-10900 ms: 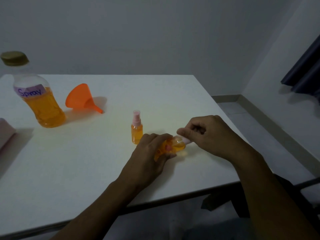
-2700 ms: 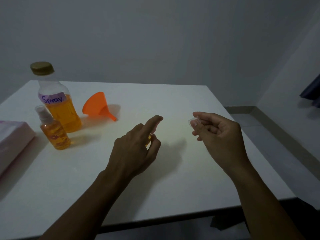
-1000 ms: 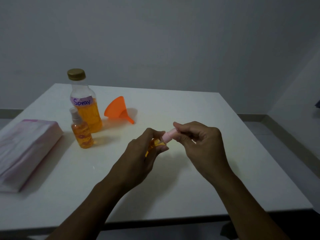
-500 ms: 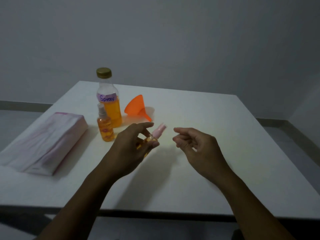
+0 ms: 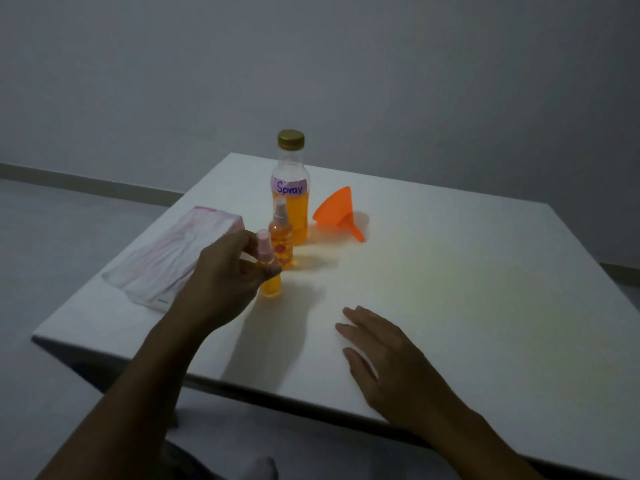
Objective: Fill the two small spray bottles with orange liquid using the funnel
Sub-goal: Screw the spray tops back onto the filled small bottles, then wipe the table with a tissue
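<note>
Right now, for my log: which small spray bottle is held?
The nearer spray bottle, gripped by the left hand; the farther spray bottle stands free behind it.

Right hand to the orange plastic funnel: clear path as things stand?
Probably yes. The right hand lies open on the white table, holding nothing, and only bare tabletop shows between it and the orange plastic funnel lying on its side.

left hand (image 5: 221, 282) holding small spray bottle (image 5: 268, 271) upright, right hand (image 5: 388, 358) flat on table (image 5: 450, 289)
</note>
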The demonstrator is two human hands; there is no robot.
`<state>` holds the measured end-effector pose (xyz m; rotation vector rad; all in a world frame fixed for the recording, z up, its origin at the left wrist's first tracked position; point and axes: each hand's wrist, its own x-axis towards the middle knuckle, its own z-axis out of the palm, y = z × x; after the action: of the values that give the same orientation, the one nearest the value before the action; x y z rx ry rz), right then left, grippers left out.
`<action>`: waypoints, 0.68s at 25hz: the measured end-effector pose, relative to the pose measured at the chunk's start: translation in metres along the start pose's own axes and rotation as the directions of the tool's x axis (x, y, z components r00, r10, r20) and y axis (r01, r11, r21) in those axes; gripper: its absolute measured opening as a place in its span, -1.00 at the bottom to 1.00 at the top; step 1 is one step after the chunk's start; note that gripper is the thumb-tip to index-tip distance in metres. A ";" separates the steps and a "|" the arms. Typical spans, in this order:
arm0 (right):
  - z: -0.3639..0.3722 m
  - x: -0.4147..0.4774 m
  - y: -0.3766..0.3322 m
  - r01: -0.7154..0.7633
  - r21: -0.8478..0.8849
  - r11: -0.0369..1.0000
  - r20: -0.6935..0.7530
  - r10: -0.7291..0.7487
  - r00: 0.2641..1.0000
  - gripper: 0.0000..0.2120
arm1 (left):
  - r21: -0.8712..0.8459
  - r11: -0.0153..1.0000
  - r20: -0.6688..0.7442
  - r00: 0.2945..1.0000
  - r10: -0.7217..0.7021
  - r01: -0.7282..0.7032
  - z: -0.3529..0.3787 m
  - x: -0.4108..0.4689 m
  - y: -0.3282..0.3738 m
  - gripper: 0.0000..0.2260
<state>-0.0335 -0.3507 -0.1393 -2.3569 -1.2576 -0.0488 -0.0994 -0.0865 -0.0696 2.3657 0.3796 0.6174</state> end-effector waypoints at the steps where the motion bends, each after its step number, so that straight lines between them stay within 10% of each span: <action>1: 0.001 0.000 0.000 0.005 -0.007 1.000 -0.010 -0.005 1.000 -0.52 | -0.003 1.000 0.001 1.000 -0.005 0.005 0.001 -0.001 -0.001 -0.78; 17: 0.006 0.000 -0.001 -0.005 -0.024 1.000 -0.051 0.004 0.999 -0.52 | 0.044 0.999 -0.016 1.000 0.017 -0.017 0.005 0.003 -0.002 -0.58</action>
<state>-0.0354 -0.3478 -0.1447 -2.3632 -1.2342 -0.1230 -0.0947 -0.0869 -0.0732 2.4093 0.3842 0.6429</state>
